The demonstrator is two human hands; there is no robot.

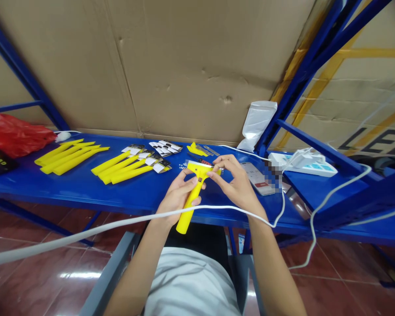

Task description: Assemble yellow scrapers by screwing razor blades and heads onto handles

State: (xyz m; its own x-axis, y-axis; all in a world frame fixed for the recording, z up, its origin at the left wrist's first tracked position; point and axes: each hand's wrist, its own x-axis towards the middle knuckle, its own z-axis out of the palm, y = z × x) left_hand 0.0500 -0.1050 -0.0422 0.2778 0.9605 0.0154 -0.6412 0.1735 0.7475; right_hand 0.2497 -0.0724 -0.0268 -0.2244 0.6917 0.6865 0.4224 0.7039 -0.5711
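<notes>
- While the left hand (pixel 177 193) wrapped its fingers (pixel 192 202) around the handle of a yellow scraper (pixel 193 193), the right hand (pixel 233 180) pinched at the tool's wide head, its fingertips (pixel 215 173) closed on the right end of the blade area; whether they gripped a loose part there could not be told.
- Held just above the front edge of the blue surface (pixel 85 188), the scraper stood tilted, head up and away from the person, handle end pointing down toward the lap.
- It was bright yellow plastic, with a tapered handle and a flat crosswise head that showed a dark strip with a touch of red along its top.
- Judged from the layout, the work was partway through: a row of scrapers with fitted heads (pixel 131 166) lay to the left, and farther left sat a pile of plain yellow handles (pixel 69 156), seemingly not yet fitted.
- Small black-and-white packets (pixel 166 148) and a few loose yellow and metal parts (pixel 200 150) lay behind the hands.
- A white cable (pixel 118 224) crossed in front of both wrists.
- A phone (pixel 258 177) lay just right of the hands, a power strip (pixel 303 163) beyond it, and a red bag (pixel 15 134) at the far left.
</notes>
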